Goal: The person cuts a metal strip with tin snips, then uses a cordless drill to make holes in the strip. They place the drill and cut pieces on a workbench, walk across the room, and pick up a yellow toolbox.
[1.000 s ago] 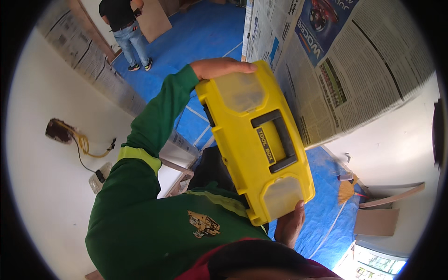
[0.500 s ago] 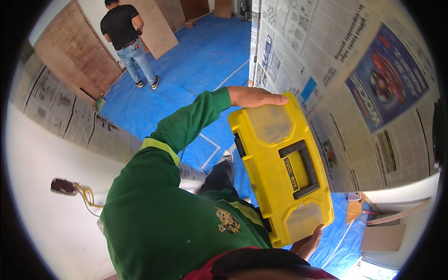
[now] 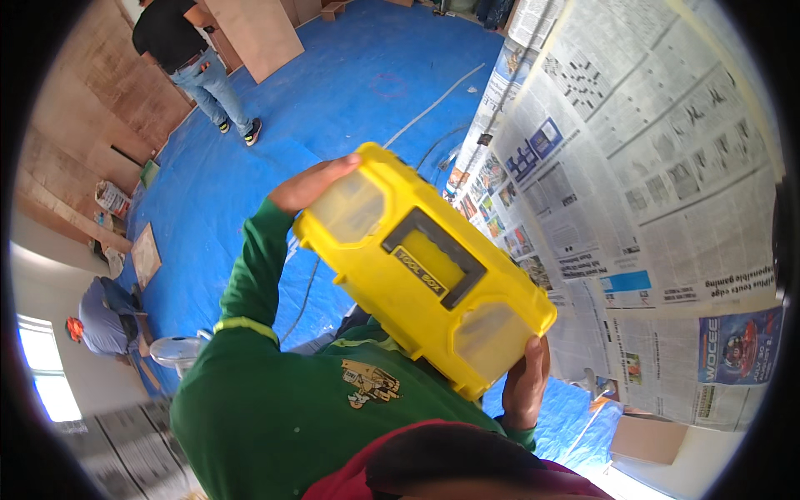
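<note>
Between my hands I carry a yellow toolbox with its lid closed. Its black handle lies folded down on the lid, and a cloudy clear compartment cover sits at each end. My left hand grips the far left end, with the thumb over the top edge. At the near right end, my right hand holds the other side, its fingers partly hidden beneath. The box is tilted diagonally in front of my green sleeve and chest.
Newspaper sheets cover the wall close on my right. Blue sheeting covers the floor, with a cable along it. One person stands at the far left by plywood boards; another person bends low at left, near a round metal object.
My view has swung round, and the toolbox has shifted left and turned more crosswise, still in both hands. A bending person has come into view at left.
</note>
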A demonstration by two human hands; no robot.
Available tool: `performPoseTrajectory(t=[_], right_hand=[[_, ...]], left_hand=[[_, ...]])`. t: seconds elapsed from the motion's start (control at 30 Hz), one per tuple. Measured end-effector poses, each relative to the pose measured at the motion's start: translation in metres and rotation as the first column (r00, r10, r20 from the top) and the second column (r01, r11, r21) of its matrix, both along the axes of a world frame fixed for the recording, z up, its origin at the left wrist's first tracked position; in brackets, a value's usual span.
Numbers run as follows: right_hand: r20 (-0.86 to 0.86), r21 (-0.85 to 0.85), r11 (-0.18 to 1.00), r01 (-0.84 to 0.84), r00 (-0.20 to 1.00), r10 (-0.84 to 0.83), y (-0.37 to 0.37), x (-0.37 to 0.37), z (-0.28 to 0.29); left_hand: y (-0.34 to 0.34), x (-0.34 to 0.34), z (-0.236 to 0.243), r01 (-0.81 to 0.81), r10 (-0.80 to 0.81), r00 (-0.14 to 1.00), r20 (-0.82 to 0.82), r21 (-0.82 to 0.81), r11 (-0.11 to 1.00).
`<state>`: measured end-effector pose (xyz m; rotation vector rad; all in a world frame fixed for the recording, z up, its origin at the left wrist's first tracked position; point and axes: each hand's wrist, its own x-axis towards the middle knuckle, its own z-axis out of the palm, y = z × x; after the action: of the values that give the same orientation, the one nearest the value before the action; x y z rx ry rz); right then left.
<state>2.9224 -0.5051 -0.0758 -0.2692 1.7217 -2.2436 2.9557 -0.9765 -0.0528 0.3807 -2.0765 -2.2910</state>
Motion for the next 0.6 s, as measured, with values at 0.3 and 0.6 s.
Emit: performPoseTrajectory(t=[0.3,0.6], right_hand=[[0.127,0.285,0.892,-0.351,0.936,0.327,-0.187,-0.108,0.020],[0.050,0.348,0.747,-0.566,0.807,0.589,-0.368,-0.235,0.008]], left_hand=[[-0.157,0.103,-0.081,-0.574,0.571,0.818,0.066,0.024,0.819],[-0.218,0.105,-0.119,-0.775,0.784,0.618,0.064,0.220,0.593]])
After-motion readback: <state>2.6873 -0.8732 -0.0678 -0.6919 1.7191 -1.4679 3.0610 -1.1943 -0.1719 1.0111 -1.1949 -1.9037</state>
